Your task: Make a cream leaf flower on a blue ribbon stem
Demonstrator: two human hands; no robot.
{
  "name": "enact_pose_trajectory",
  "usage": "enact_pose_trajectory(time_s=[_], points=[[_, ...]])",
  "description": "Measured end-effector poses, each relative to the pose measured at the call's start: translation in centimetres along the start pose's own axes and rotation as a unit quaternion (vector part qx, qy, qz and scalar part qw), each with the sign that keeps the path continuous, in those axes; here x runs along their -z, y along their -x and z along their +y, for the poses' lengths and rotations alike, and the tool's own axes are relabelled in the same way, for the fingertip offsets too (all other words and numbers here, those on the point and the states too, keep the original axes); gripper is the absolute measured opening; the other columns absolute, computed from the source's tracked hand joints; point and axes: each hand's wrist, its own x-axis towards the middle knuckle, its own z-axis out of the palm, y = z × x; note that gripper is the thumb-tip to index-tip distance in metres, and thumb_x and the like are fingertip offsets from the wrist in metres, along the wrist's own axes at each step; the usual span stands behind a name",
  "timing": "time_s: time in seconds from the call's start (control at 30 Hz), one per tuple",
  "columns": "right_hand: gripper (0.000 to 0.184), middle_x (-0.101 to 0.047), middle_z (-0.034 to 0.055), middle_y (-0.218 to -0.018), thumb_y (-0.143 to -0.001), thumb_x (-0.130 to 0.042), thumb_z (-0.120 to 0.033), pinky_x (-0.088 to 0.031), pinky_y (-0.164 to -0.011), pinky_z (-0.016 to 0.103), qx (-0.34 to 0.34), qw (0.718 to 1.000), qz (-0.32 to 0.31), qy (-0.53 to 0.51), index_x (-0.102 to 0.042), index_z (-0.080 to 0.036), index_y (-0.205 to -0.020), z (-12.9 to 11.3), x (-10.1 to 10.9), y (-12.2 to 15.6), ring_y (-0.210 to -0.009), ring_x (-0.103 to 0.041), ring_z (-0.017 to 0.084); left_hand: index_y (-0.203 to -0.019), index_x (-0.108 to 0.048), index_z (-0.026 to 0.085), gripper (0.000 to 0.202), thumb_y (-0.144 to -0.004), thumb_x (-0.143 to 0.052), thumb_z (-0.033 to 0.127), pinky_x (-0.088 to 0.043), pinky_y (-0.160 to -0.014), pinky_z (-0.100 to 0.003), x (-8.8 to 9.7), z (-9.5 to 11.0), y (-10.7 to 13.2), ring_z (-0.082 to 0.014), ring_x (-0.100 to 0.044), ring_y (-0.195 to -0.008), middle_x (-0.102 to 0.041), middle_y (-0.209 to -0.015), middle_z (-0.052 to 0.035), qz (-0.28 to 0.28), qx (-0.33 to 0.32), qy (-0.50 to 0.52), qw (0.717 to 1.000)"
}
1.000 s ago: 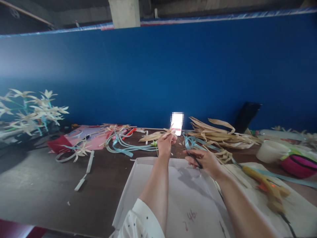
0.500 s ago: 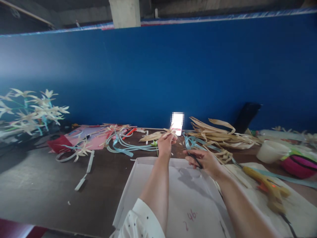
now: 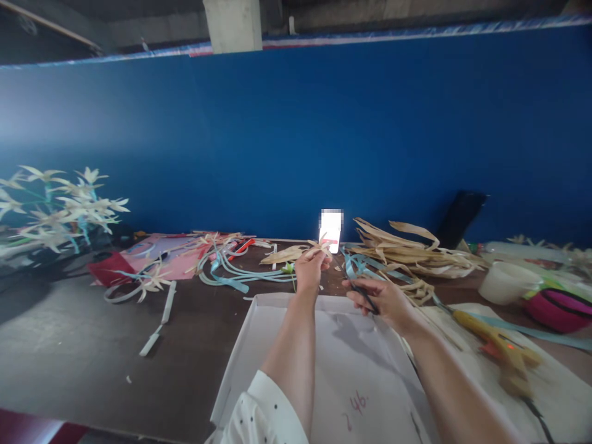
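Note:
My left hand (image 3: 309,270) is raised above the far edge of a white cardboard tray (image 3: 259,345), its fingers pinched round a small dried-husk flower (image 3: 320,246). To its right, my right hand (image 3: 382,300) is closed on a thin dark tool (image 3: 358,288) that looks like scissors, its tip pointing toward the left hand. Both hands hover over the tray, a short gap apart.
A pile of dried husk strips (image 3: 411,250) lies behind my right hand. A yellow glue gun (image 3: 497,346) rests on the right, near a white cup (image 3: 506,282) and a pink pouch (image 3: 557,306). Blue ribbons (image 3: 231,271) and finished husk flowers (image 3: 60,206) lie left, before a blue wall.

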Motion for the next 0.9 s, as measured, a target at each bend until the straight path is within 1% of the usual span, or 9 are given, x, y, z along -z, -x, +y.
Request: enact_pose_trajectory(time_s=[0.1, 0.23, 0.37, 0.5, 0.67, 0.73, 0.9], points=[[0.048, -0.056, 0.0024, -0.059, -0.051, -0.081, -0.037, -0.036, -0.043, 0.021, -0.002, 1.000, -0.003, -0.014, -0.070, -0.011, -0.090, -0.08, -0.04, 0.03, -0.053, -0.049, 0.011, -0.080, -0.072, 0.016, 0.022, -0.065, -0.066, 0.030, -0.043, -0.050, -0.019, -0.02, 0.09, 0.05, -0.0086, -0.056, -0.056, -0.064, -0.067, -0.0018, -0.003, 0.004, -0.002, 1.000], [0.047, -0.057, 0.0023, -0.060, -0.053, -0.080, -0.036, -0.038, -0.044, 0.021, -0.004, 1.000, -0.002, -0.007, -0.069, -0.011, -0.092, 0.07, 0.08, -0.02, -0.053, -0.050, 0.010, -0.082, -0.072, 0.015, 0.023, -0.065, -0.066, 0.030, -0.043, -0.050, -0.018, 0.00, 0.07, 0.03, -0.0087, -0.056, -0.057, -0.063, -0.067, -0.0020, -0.009, -0.001, -0.002, 1.000], [0.049, -0.057, 0.0023, -0.060, -0.055, -0.078, -0.040, -0.041, -0.045, 0.023, 0.001, 1.000, -0.001, 0.014, -0.070, -0.011, -0.094, 0.06, 0.12, -0.05, -0.049, -0.049, 0.009, -0.081, -0.072, 0.015, 0.023, -0.065, -0.066, 0.030, -0.043, -0.049, -0.018, 0.03, -0.01, -0.05, -0.0095, -0.056, -0.057, -0.063, -0.065, -0.0021, -0.009, -0.004, -0.011, 1.000], [0.050, -0.057, 0.0022, -0.058, -0.055, -0.078, -0.041, -0.041, -0.044, 0.023, -0.001, 0.999, 0.007, 0.034, -0.070, -0.011, -0.094, 0.06, 0.08, -0.09, -0.046, -0.048, 0.009, -0.080, -0.071, 0.014, 0.023, -0.065, -0.067, 0.031, -0.044, -0.049, -0.020, -0.01, -0.06, -0.06, -0.0100, -0.056, -0.056, -0.062, -0.064, -0.0018, -0.012, -0.008, -0.012, 1.000], [0.045, -0.060, 0.0034, -0.063, -0.054, -0.079, -0.036, -0.039, -0.044, 0.021, -0.008, 1.000, -0.003, -0.008, -0.070, -0.013, -0.091, 0.49, 0.26, -0.24, -0.055, -0.052, 0.011, -0.079, -0.071, 0.015, 0.022, -0.065, -0.067, 0.031, -0.045, -0.050, -0.021, -0.03, -0.06, -0.02, -0.0102, -0.055, -0.056, -0.061, -0.060, -0.0008, -0.008, -0.005, -0.020, 1.000], [0.043, -0.061, 0.0039, -0.066, -0.055, -0.079, -0.035, -0.038, -0.044, 0.021, -0.011, 1.000, -0.005, -0.016, -0.070, -0.013, -0.091, 0.55, 0.30, -0.24, -0.056, -0.052, 0.011, -0.079, -0.071, 0.015, 0.021, -0.065, -0.067, 0.030, -0.045, -0.051, -0.021, 0.00, -0.06, -0.01, -0.0102, -0.055, -0.056, -0.061, -0.060, -0.0010, -0.010, -0.005, -0.021, 1.000], [0.043, -0.056, 0.0014, -0.058, -0.053, -0.079, -0.033, -0.035, -0.042, 0.020, -0.008, 1.000, -0.004, -0.022, -0.069, -0.012, -0.089, 0.25, 0.10, -0.09, -0.053, -0.049, 0.010, -0.080, -0.072, 0.015, 0.019, -0.067, -0.063, 0.026, -0.045, -0.051, -0.020, 0.03, 0.06, 0.05, -0.0105, -0.056, -0.057, -0.062, -0.061, -0.0012, -0.015, -0.004, -0.028, 0.999]])
